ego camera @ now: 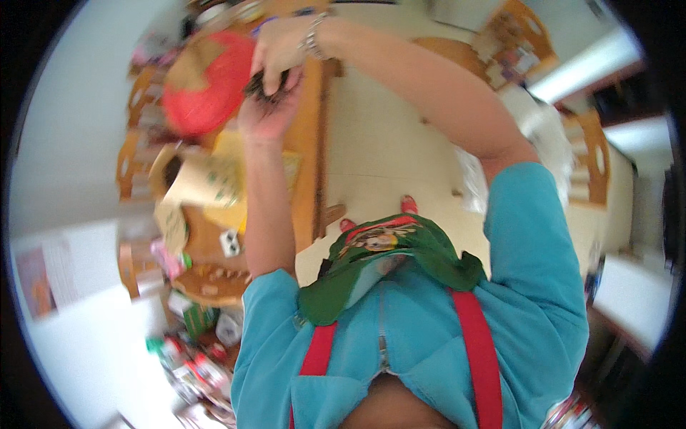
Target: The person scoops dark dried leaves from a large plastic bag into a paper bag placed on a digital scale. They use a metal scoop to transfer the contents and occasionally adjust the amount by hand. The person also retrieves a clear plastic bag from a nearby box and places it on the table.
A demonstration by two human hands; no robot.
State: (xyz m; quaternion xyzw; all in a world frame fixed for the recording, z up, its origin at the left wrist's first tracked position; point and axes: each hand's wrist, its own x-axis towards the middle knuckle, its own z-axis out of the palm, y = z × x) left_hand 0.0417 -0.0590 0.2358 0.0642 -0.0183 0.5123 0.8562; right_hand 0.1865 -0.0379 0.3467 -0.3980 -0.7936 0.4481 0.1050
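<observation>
My left hand (270,115) is palm up at the upper left, over the edge of the wooden table (308,214). A dark, fibrous clump (256,86) rests in its palm and fingers; blur hides what it is. From above, my right hand (281,45), with a metal bracelet (312,37) at the wrist, has its thumb and fingers on the same clump. Just left of both hands is a round red tray or basin (214,115) with a brown piece (194,61) in it.
A printed paper bag (206,182) and yellow sheet (228,214) lie on the table near my left forearm. Wooden chairs (126,166) line its far side. Another chair (595,161) stands at right beside white plastic (546,128). Boxes and packages (201,319) crowd the lower left.
</observation>
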